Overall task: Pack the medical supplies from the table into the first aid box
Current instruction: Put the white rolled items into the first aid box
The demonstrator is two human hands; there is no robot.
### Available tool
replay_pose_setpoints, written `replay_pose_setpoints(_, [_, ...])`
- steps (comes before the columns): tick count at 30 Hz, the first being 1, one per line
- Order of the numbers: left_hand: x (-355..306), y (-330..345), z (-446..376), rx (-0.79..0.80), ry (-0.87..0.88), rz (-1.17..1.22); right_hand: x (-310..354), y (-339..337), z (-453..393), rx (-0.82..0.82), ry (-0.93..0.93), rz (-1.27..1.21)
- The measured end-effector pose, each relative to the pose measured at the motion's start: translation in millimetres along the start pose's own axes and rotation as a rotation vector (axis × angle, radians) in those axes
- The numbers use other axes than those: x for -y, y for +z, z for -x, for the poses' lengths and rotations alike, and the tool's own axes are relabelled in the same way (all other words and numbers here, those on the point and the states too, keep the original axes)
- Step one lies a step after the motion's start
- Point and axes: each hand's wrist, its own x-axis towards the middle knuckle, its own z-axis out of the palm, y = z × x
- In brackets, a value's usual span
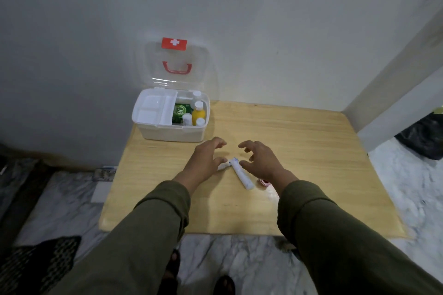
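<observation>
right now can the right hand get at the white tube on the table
Probably yes: the right hand hovers open just beside the white tube, which lies bare on the table, with nothing lying over it.

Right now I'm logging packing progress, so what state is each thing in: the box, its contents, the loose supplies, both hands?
first aid box: lid up against the wall.
white inner tray: seated in the box's left half, nothing in it.
yellow bottle: upright in the box, capped.
white tube: lying flat on the table, unpacked.
small red-and-white roll: on the table, unpacked.
left hand: open, fingers spread.
right hand: open, fingers curled, holding nothing.
</observation>
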Motion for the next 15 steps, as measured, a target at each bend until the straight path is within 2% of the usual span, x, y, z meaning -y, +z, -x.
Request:
replay_pose_setpoints(7, [10.9,32.3,2.8,0.081,-0.145,-0.092,-19.7,16.0,-3.8,0.119,0.010,-0.002])
replay_pose_setpoints(15, [17.0,41.6,7.8,0.008,-0.195,-0.053,-24.3,32.4,-13.4,0.192,0.033,-0.038])
